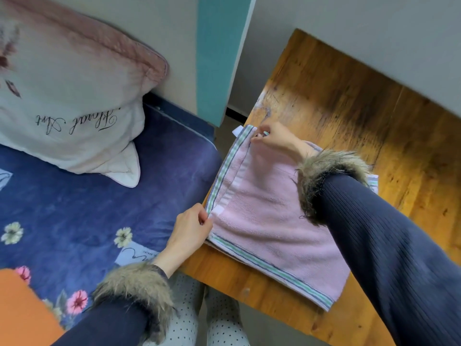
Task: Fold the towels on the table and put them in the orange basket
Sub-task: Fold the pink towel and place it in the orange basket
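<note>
Pinching the pink towel (269, 221) on the desk (349, 101), your left hand (192, 231) grips its 9 o'clock corner, right hand (272, 137) its 12 o'clock corner; align striped edges; orange basket (22, 310) waits at 7 o'clock.

Just one head-worn wide-angle view, looking steeply down and forward, close over the wooden worktop (336, 101), with the bed (87, 196) off to the left and knees at the bottom edge.

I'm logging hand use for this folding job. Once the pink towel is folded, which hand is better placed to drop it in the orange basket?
Probably the left hand: it pinches the pink towel on the side nearest the orange basket.
</note>
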`<action>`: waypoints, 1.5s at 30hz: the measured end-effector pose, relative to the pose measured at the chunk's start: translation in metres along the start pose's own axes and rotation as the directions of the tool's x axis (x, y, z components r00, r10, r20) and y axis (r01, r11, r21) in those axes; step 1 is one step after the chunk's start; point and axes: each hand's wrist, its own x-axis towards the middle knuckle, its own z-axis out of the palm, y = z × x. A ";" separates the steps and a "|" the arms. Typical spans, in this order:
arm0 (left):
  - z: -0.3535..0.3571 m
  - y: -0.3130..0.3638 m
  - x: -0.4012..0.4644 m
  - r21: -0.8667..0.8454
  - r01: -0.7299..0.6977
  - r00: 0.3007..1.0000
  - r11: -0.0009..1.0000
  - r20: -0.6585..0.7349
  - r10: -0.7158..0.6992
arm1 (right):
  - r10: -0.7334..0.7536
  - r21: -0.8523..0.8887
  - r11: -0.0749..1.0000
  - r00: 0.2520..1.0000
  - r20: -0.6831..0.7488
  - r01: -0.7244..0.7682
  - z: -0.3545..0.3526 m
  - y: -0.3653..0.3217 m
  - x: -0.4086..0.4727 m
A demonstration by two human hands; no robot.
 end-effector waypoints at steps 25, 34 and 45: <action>-0.096 0.215 -0.074 0.061 -0.638 0.718 0.768 -0.313 0.621 | 0.195 0.761 0.463 0.786 -0.587 0.454 -0.183 0.057 -0.302; -0.111 0.278 -0.113 0.110 -0.747 0.621 0.655 -0.233 0.748 | 0.216 0.748 0.332 0.725 -0.654 0.575 -0.193 0.070 -0.387; -0.112 0.295 -0.120 0.196 -0.767 0.601 0.611 -0.111 0.791 | 0.427 0.629 0.485 0.464 -0.777 0.607 -0.203 0.072 -0.400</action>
